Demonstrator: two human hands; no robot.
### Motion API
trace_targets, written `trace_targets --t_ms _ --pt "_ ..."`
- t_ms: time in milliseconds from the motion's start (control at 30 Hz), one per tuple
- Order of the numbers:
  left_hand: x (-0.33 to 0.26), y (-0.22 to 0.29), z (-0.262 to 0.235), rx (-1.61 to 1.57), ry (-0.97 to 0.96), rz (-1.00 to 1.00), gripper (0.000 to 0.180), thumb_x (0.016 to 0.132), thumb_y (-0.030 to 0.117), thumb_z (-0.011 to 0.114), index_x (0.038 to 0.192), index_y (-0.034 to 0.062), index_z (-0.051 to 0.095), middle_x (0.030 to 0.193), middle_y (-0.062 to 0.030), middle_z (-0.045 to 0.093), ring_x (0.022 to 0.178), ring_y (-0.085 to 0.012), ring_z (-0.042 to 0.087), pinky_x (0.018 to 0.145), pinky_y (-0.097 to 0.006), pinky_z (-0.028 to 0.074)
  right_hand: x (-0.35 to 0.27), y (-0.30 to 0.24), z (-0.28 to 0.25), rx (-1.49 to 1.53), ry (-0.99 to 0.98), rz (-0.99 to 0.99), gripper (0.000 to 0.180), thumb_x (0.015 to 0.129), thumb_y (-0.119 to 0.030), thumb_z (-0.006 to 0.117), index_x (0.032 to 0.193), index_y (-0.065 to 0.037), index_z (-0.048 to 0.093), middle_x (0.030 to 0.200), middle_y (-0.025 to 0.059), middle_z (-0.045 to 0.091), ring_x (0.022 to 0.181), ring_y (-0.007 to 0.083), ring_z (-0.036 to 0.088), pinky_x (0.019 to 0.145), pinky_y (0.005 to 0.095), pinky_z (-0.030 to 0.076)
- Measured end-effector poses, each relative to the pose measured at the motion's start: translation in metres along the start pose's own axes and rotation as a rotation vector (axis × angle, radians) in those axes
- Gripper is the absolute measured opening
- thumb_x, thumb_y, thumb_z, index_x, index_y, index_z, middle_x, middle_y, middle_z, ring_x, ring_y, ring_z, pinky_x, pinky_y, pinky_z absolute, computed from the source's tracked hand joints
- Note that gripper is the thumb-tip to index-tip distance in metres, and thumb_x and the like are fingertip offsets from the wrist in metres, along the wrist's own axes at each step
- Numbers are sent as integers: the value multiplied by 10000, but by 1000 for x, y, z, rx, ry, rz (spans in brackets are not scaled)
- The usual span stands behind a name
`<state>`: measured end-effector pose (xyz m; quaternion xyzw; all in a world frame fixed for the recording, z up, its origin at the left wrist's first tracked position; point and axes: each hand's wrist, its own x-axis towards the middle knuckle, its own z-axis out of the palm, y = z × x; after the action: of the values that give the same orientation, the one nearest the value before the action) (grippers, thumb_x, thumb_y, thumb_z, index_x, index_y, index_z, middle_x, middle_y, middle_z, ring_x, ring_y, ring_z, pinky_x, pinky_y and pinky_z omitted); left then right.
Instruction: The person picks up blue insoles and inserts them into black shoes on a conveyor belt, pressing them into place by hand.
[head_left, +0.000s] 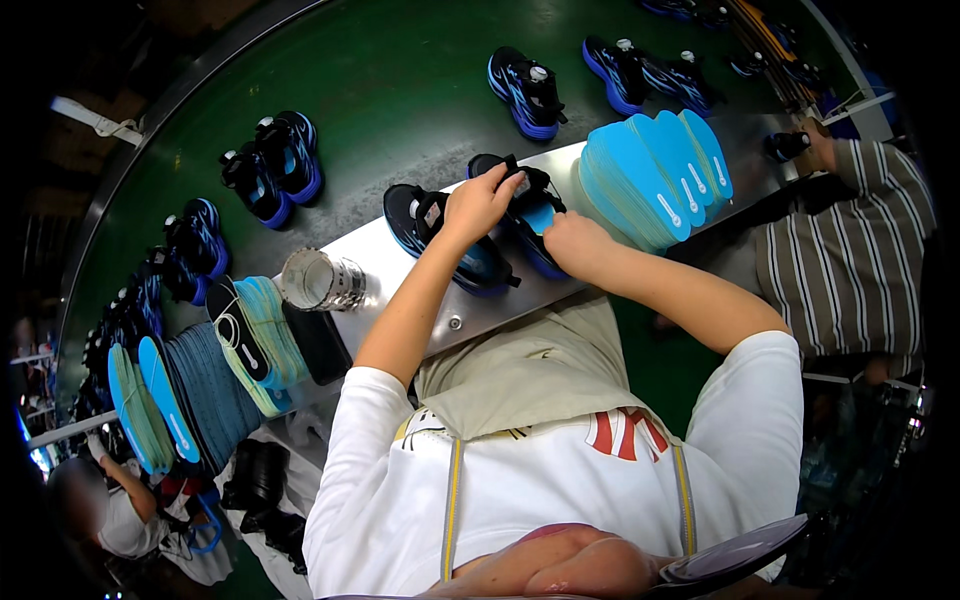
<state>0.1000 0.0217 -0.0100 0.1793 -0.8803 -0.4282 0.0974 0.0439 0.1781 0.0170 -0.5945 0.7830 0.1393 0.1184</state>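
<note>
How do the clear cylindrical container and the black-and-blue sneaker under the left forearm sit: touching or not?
Apart. The head view shows a strip of silver bench between the clear cylindrical container and the sneaker.

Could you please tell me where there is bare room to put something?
The green work surface is bare between the upper-left sneaker pair and the upper-centre sneaker. The steel bench has a smaller gap between the clear jar and its leftmost sneaker; insole stacks crowd it on either side.
</note>
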Motion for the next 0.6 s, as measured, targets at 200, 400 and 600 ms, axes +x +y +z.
trace_targets --t_ms 200,400,600 --pt "2 -4 2 -40 -24 47 282 812 351 435 874 99 544 697 -136 570 681 -313 550 588 -350 419 35 17 30 -4 315 -86 115 673 -90 486 701 -10 563 780 130 563 744 241 550 594 309 466" --pt "6 -9 4 -34 -7 59 261 813 333 437 872 98 534 702 -139 569 675 -316 548 582 -362 419 51 24 25 -54 38 -122 149 707 -116 474 753 -21 580 793 118 588 746 243 563 629 311 465" --pt "10 -20 8 -54 -21 75 271 815 337 440 925 108 535 735 -142 575 699 -316 550 600 -362 425 61 20 9 -221 -394 -147 288 778 -171 408 979 -40 568 996 127 544 923 257 502 763 322 423"
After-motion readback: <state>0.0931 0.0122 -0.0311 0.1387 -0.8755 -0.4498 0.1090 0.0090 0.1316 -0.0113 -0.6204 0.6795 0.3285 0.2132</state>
